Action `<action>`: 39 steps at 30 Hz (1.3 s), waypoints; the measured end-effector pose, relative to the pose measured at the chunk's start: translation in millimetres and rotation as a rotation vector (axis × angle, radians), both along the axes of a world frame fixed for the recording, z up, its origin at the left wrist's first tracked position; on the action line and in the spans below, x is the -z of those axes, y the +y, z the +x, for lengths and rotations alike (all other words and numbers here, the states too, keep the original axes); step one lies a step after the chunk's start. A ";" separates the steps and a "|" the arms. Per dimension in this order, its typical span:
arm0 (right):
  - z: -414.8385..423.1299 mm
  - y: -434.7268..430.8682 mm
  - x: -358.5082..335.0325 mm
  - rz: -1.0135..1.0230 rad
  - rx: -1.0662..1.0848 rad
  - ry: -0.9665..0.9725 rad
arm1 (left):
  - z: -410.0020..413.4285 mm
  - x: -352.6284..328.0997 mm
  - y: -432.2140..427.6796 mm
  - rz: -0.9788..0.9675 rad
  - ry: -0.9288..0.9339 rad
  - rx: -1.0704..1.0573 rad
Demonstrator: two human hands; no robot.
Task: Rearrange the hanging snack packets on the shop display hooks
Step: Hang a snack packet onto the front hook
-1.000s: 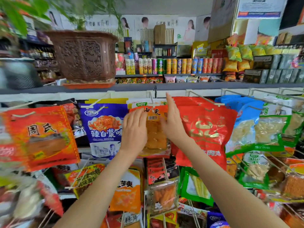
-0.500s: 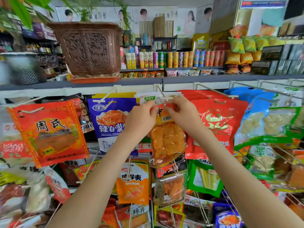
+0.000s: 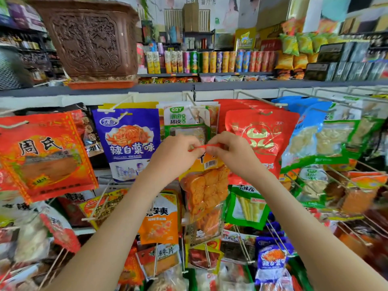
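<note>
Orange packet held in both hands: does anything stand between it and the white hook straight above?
Nothing visible does. The left hand and right hand pinch the orange packet below the white hook; a green-and-white packet hangs there, behind it.

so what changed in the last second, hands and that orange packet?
The left hand and right hand went from lying flat on the orange snack packet to pinching its red top edge. The packet came down, and its top is now well below the hook, uncovering the green-and-white packet behind it. The purple packet and red packet beside it hang as before.
</note>
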State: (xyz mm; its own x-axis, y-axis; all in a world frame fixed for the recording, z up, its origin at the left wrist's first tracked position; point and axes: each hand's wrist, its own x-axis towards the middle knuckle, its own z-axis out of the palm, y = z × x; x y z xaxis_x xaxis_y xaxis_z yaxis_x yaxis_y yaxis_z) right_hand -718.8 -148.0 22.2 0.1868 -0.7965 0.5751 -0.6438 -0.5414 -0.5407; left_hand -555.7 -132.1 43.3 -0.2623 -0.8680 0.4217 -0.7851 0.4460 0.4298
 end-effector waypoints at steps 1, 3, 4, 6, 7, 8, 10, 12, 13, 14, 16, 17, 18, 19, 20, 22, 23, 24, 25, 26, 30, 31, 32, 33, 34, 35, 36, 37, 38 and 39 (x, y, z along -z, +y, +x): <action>-5.6 4.5 6.5 0.025 -0.003 -0.004 | -5.2 4.9 2.1 0.023 -0.020 0.019; -21.2 15.0 16.3 0.074 0.004 -0.007 | -20.0 16.1 6.8 0.045 -0.048 0.051; -30.6 20.3 20.4 0.097 0.006 0.002 | -29.8 21.5 9.7 0.048 -0.063 0.066; -50.3 31.5 29.4 0.139 -0.011 0.016 | -52.2 32.1 15.8 0.052 -0.114 0.081; -60.6 37.5 33.9 0.150 -0.016 0.012 | -64.7 36.8 18.9 0.054 -0.147 0.085; -71.7 43.1 39.0 0.153 -0.011 0.001 | -77.3 41.4 21.8 0.051 -0.177 0.090; -97.1 53.3 47.7 0.166 0.012 -0.032 | -104.0 49.8 25.6 0.046 -0.204 0.107; -128.4 61.9 57.9 0.209 0.037 -0.052 | -134.6 59.5 28.5 0.074 -0.181 0.136; -145.8 64.7 64.9 0.230 0.041 -0.057 | -151.5 66.2 29.6 0.102 -0.159 0.155; -164.7 67.5 73.3 0.251 0.038 -0.064 | -170.1 74.2 31.0 0.132 -0.143 0.173; -203.7 71.7 93.5 0.307 0.042 -0.080 | -209.7 94.6 31.3 0.184 -0.149 0.189; -223.0 73.5 104.2 0.341 0.054 -0.074 | -229.8 106.0 30.7 0.224 -0.152 0.186; -241.3 74.9 115.3 0.373 0.072 -0.060 | -248.9 118.4 29.2 0.270 -0.149 0.183; -258.3 75.7 126.6 0.401 0.097 -0.048 | -267.1 131.0 26.2 0.318 -0.142 0.179; -273.8 74.8 137.9 0.424 0.123 -0.042 | -283.9 143.4 22.3 0.361 -0.132 0.172; -300.8 66.4 159.0 0.478 0.166 -0.067 | -313.2 166.8 12.3 0.416 -0.098 0.139; -311.6 59.7 167.8 0.506 0.182 -0.086 | -325.3 177.1 7.0 0.427 -0.080 0.117; -320.1 52.1 174.7 0.527 0.192 -0.104 | -335.4 186.3 1.3 0.419 -0.068 0.095; -326.6 42.6 181.3 0.542 0.201 -0.113 | -343.5 195.1 -4.7 0.399 -0.059 0.072; -331.5 32.9 187.0 0.547 0.205 -0.111 | -349.3 202.4 -10.2 0.376 -0.046 0.047; -335.0 -1.6 195.3 0.488 0.211 -0.123 | -358.8 217.5 -33.8 0.291 0.044 -0.033; -333.6 -8.5 196.2 0.464 0.219 -0.140 | -358.9 218.3 -39.5 0.266 0.054 -0.049; -332.1 -14.9 197.1 0.442 0.231 -0.160 | -358.7 218.4 -44.9 0.240 0.062 -0.059; -330.6 -20.6 197.8 0.425 0.247 -0.181 | -359.1 217.1 -49.9 0.215 0.067 -0.064; -329.2 -26.1 198.3 0.405 0.261 -0.205 | -359.4 215.8 -54.3 0.198 0.062 -0.063; -328.4 -30.9 199.6 0.395 0.278 -0.230 | -359.5 214.5 -58.4 0.190 0.048 -0.058; -328.0 -34.1 200.3 0.382 0.290 -0.249 | -358.9 213.3 -61.0 0.183 0.031 -0.048; -328.0 -35.8 201.7 0.368 0.292 -0.261 | -357.8 213.3 -62.9 0.178 0.012 -0.035; -328.0 -35.8 203.5 0.347 0.281 -0.265 | -355.8 214.4 -63.6 0.167 -0.001 -0.017; -327.8 -35.1 205.3 0.328 0.269 -0.261 | -353.4 216.1 -63.7 0.150 0.000 0.002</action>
